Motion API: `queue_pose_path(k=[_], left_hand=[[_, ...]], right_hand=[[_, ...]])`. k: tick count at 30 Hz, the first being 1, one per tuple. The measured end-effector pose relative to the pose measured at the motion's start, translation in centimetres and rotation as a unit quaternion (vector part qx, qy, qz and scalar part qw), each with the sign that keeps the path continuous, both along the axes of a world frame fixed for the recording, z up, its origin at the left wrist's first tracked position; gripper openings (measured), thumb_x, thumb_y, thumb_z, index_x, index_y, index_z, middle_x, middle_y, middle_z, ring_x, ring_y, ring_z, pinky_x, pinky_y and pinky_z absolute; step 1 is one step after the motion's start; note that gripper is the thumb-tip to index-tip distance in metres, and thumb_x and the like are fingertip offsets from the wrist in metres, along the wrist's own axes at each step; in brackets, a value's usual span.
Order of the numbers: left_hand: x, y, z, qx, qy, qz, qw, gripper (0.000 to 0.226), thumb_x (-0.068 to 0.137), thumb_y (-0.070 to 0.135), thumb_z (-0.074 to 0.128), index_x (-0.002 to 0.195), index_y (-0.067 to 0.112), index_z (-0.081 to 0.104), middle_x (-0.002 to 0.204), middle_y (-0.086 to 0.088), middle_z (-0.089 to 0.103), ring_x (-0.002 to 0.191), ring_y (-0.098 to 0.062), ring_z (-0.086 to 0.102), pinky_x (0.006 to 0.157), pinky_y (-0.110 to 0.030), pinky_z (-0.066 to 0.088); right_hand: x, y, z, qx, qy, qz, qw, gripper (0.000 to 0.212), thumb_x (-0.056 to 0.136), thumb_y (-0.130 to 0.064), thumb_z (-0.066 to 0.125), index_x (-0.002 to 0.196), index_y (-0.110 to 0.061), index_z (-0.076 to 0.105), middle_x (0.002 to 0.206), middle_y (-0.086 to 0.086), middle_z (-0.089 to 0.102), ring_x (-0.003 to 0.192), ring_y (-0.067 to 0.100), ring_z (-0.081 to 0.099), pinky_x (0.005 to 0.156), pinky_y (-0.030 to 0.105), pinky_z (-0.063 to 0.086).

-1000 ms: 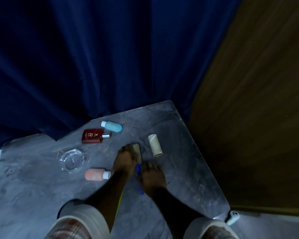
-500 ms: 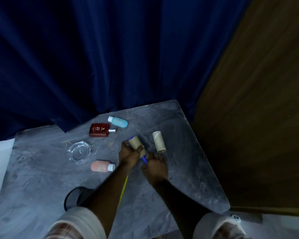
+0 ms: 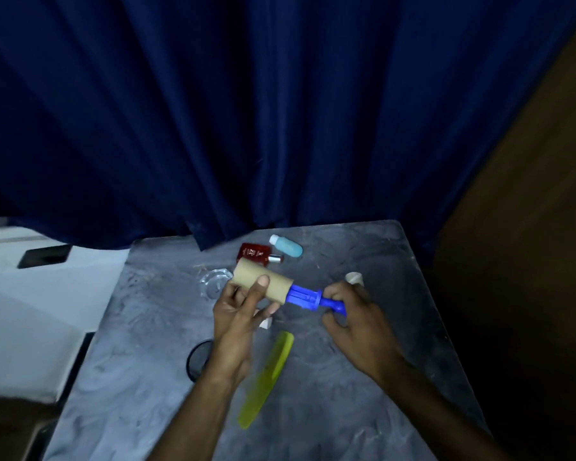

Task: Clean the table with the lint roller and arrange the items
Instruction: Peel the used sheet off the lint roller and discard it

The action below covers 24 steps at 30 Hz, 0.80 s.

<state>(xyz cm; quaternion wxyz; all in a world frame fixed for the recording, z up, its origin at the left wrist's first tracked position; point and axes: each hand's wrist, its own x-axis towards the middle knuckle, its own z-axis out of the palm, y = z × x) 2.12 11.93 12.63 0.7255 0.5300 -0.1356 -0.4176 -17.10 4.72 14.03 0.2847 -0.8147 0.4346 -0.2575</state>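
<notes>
Left hand (image 3: 236, 314) grips the tan roll (image 3: 246, 273) of the lint roller (image 3: 305, 296), right hand (image 3: 358, 316) its blue handle (image 3: 334, 305).

The lint roller (image 3: 280, 289), a tan roll on a blue handle, is tilted mid-frame above the grey table (image 3: 363, 377), gripped by the left hand (image 3: 243, 311) and right hand (image 3: 356, 314), with a blue bottle (image 3: 286, 246), a red bottle (image 3: 255, 254) and a yellow comb (image 3: 268, 377) lying on the table.

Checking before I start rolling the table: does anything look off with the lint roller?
Yes. The brown tube, gripped by the left hand, sits only partway on the blue core, which shows bare; the right hand grips the handle. The tube looks like plain cardboard, so it may pick up little.
</notes>
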Motion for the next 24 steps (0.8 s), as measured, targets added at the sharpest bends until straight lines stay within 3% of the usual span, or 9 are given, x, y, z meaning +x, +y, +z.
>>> queue_pose_path(k=[2, 5, 8, 11, 14, 16, 19, 24], left_hand=[[0.5, 1.5, 1.6, 0.0, -0.024, 0.004, 1.0, 0.029, 0.083, 0.024, 0.08, 0.106, 0.012, 0.066, 0.096, -0.011, 0.056, 0.089, -0.017, 0.069, 0.076, -0.027, 0.066], [1.3, 3.4, 3.3, -0.012, -0.028, 0.04, 0.999, 0.032, 0.081, 0.022, 0.08, 0.109, 0.011, 0.067, 0.1, -0.008, 0.068, 0.099, -0.02, 0.072, 0.081, -0.031, 0.068], [2.1, 5.5, 4.4, -0.017, -0.023, 0.066, 0.997, 0.034, 0.088, 0.018, 0.081, 0.115, 0.008, 0.064, 0.109, -0.016, 0.067, 0.111, -0.03, 0.069, 0.087, -0.036, 0.068], [3.3, 7.5, 5.6, -0.032, -0.003, 0.08, 0.996, 0.027, 0.089, 0.026, 0.086, 0.106, 0.015, 0.069, 0.108, -0.01, 0.074, 0.106, -0.023, 0.077, 0.09, -0.038, 0.067], [4.5, 9.2, 7.1, -0.052, 0.024, 0.1, 0.993, 0.01, 0.088, 0.034, 0.084, 0.093, 0.026, 0.079, 0.1, -0.001, 0.08, 0.095, -0.014, 0.081, 0.084, -0.035, 0.068], [5.3, 10.5, 7.5, -0.053, -0.006, 0.111, 0.992, 0.007, 0.089, 0.035, 0.085, 0.091, 0.03, 0.08, 0.099, -0.001, 0.08, 0.093, -0.014, 0.08, 0.079, -0.031, 0.066], [6.9, 12.7, 7.9, -0.053, -0.052, 0.13, 0.989, 0.028, 0.082, 0.034, 0.088, 0.102, 0.022, 0.073, 0.101, -0.006, 0.075, 0.098, -0.017, 0.078, 0.078, -0.031, 0.065], [10.1, 17.2, 9.1, -0.077, -0.097, 0.143, 0.982, 0.073, 0.057, 0.053, 0.104, 0.111, 0.016, 0.073, 0.104, -0.003, 0.076, 0.104, -0.017, 0.078, 0.087, -0.039, 0.068]], right_hand=[[0.5, 0.2, 1.7, -0.089, 0.02, 0.014, 0.996, 0.019, 0.079, -0.028, 0.064, 0.097, -0.024, 0.064, 0.094, -0.021, 0.056, 0.09, 0.011, 0.057, 0.083, 0.039, 0.052], [1.6, 0.2, 3.4, -0.185, 0.046, 0.046, 0.981, 0.023, 0.081, -0.031, 0.058, 0.101, -0.023, 0.068, 0.095, -0.012, 0.065, 0.092, 0.019, 0.061, 0.085, 0.043, 0.049], [2.8, 0.2, 4.4, -0.265, 0.029, 0.069, 0.961, 0.021, 0.088, -0.024, 0.063, 0.107, -0.02, 0.07, 0.097, -0.004, 0.067, 0.095, 0.024, 0.062, 0.096, 0.045, 0.047], [4.1, 0.7, 5.5, -0.304, 0.008, 0.088, 0.948, 0.021, 0.092, -0.02, 0.063, 0.112, -0.017, 0.071, 0.104, -0.002, 0.069, 0.102, 0.026, 0.064, 0.109, 0.047, 0.042], [5.4, 1.2, 6.4, -0.31, 0.004, 0.115, 0.944, 0.023, 0.096, -0.021, 0.058, 0.114, -0.017, 0.07, 0.107, -0.003, 0.068, 0.106, 0.025, 0.064, 0.112, 0.047, 0.04], [6.4, 2.0, 7.3, -0.309, 0.012, 0.137, 0.941, 0.027, 0.101, -0.028, 0.048, 0.115, -0.018, 0.069, 0.107, -0.004, 0.067, 0.107, 0.024, 0.062, 0.111, 0.045, 0.039], [8.1, 3.5, 9.2, -0.298, 0.049, 0.171, 0.938, 0.047, 0.105, -0.05, 0.03, 0.112, -0.022, 0.067, 0.102, -0.008, 0.063, 0.098, 0.021, 0.059, 0.104, 0.044, 0.041], [11.7, 5.9, 12.3, -0.294, 0.111, 0.238, 0.919, 0.033, 0.085, -0.042, 0.045, 0.11, -0.028, 0.059, 0.099, -0.014, 0.058, 0.089, 0.017, 0.056, 0.092, 0.04, 0.04]])
